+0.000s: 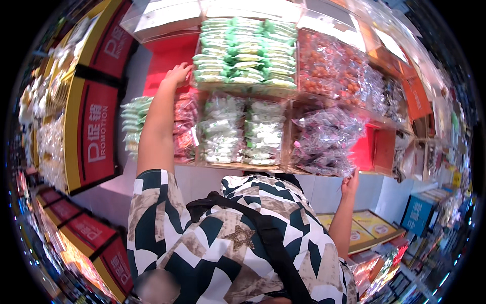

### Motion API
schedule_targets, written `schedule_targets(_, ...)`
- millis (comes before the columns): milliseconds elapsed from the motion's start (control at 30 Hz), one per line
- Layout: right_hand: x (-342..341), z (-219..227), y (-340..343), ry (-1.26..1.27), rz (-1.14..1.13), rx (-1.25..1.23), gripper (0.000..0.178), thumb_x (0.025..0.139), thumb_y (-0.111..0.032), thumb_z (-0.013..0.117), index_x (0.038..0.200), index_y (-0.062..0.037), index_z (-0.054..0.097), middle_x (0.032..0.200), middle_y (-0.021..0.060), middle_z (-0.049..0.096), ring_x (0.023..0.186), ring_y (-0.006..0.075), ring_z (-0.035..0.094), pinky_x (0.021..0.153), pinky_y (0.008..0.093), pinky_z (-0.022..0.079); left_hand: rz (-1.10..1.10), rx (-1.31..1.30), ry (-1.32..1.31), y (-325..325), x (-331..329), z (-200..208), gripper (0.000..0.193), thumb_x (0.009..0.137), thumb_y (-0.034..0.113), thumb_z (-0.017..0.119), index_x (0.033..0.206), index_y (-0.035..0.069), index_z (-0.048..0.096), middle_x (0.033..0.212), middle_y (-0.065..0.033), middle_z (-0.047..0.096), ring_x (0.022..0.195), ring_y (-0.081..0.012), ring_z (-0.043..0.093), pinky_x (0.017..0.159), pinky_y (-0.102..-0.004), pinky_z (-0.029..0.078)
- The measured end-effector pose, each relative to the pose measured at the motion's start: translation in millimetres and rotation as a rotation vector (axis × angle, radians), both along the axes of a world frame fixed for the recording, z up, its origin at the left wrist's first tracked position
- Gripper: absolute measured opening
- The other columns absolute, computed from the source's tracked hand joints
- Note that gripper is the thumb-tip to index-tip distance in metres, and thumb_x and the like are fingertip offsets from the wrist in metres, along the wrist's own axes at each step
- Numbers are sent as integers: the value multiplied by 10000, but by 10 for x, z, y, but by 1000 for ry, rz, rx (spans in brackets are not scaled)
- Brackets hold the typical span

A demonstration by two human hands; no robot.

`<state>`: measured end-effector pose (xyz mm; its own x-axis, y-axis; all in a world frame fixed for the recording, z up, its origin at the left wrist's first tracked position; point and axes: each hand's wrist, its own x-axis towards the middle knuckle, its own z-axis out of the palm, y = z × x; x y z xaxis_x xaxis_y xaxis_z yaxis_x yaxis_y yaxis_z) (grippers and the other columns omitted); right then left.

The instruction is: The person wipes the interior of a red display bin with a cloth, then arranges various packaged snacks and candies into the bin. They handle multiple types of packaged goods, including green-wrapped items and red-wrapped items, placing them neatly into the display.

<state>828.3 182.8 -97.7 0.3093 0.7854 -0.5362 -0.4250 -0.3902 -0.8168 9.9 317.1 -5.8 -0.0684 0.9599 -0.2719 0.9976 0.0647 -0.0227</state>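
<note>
My left hand (178,74) reaches over to the left side of the bin of green packets (247,53). Its fingers are stretched out toward the clear divider, over the bare red bin floor (167,55). Below that hand lie pink-red packets (185,119), and more green packets (135,121) sit left of my forearm. My right hand (349,183) is at the front edge of the display, by the lower right corner of a heap of purple-tinted clear packets (326,139). Its fingers are small and partly lost against the packets, so their grip is unclear.
White-green packets (223,129) fill the front middle bins, and orange-red packets (331,66) lie behind the purple heap. A bare red compartment (372,147) is at right. Red and yellow display boxes (96,129) stand at left. Yellow cartons (374,223) are low at right.
</note>
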Motion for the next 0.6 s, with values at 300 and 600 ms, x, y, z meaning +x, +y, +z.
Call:
schedule_targets(300,-160,-104,-52,-6,-76,73,345,1005,-330,497,1173,-46,600,1080,49,654,903,131,609,738,263,491,-64,161,91,-103,-164,-97,258,758,172,684,1005,147,612,1037,-99,640,1019,-307,626,803,-473,507)
schedule_targets(600,-457,173,-4,-17,-177,-24,292,973,-381,513,1054,-119,612,874,-7,655,508,60,519,334,157,363,115,619,-286,-1858,526,1669,204,826,41,630,1018,87,579,899,-121,637,854,-332,633,706,-418,490)
